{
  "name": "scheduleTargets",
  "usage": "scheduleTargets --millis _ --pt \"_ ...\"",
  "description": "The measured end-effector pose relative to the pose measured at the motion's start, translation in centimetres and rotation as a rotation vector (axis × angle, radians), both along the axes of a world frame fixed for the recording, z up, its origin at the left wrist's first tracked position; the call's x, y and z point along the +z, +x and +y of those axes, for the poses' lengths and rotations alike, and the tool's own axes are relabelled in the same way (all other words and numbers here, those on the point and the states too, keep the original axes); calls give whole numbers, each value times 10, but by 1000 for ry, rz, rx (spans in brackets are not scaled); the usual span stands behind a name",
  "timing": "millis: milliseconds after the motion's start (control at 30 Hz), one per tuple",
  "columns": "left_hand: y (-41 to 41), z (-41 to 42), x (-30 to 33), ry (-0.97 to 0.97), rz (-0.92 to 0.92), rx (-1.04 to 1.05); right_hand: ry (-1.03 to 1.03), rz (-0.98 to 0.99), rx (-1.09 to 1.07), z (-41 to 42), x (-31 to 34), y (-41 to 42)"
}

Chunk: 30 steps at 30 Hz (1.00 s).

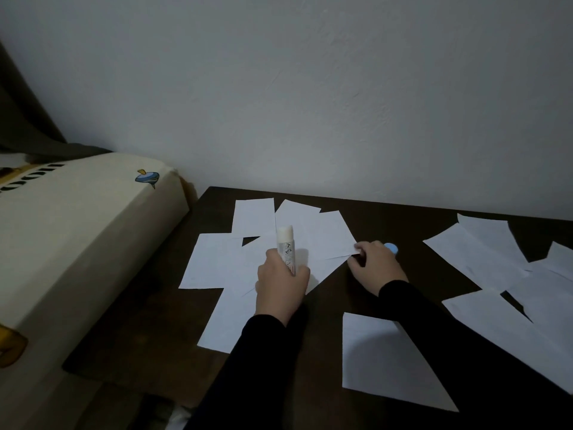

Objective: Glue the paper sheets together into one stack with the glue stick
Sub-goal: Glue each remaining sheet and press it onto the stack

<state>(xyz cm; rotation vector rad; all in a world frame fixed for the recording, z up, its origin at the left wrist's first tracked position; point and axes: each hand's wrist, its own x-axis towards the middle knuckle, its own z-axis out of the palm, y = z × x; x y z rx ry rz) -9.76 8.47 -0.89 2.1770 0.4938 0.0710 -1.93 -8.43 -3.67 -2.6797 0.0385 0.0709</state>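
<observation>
Several white paper sheets (313,240) lie overlapping on the dark table (148,336), left of centre. My left hand (280,288) grips a white glue stick (286,247) upright over them, its cap off. My right hand (376,266) pinches the right corner of one sheet in that cluster. A blue cap (391,248) peeks out just behind my right hand. One single sheet (381,358) lies near the front, partly under my right sleeve.
More loose sheets (502,262) spread over the right side of the table. A cream cushion or mattress (71,237) with a small blue print butts against the table's left edge. A grey wall (310,103) closes off the back.
</observation>
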Motion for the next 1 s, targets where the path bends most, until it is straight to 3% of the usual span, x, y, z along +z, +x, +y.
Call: scheduleTargets --millis 300,633,800,1000 --pt "11 -4 -15 319 103 -51 -234 86 -170 21 -5 34" --pt "11 0 -25 321 76 -72 -270 237 -228 27 0 51" --pt "12 6 -29 274 53 -63 -218 321 -261 30 -4 60" --pt "15 10 -33 277 36 -59 -25 236 -254 27 1 54"
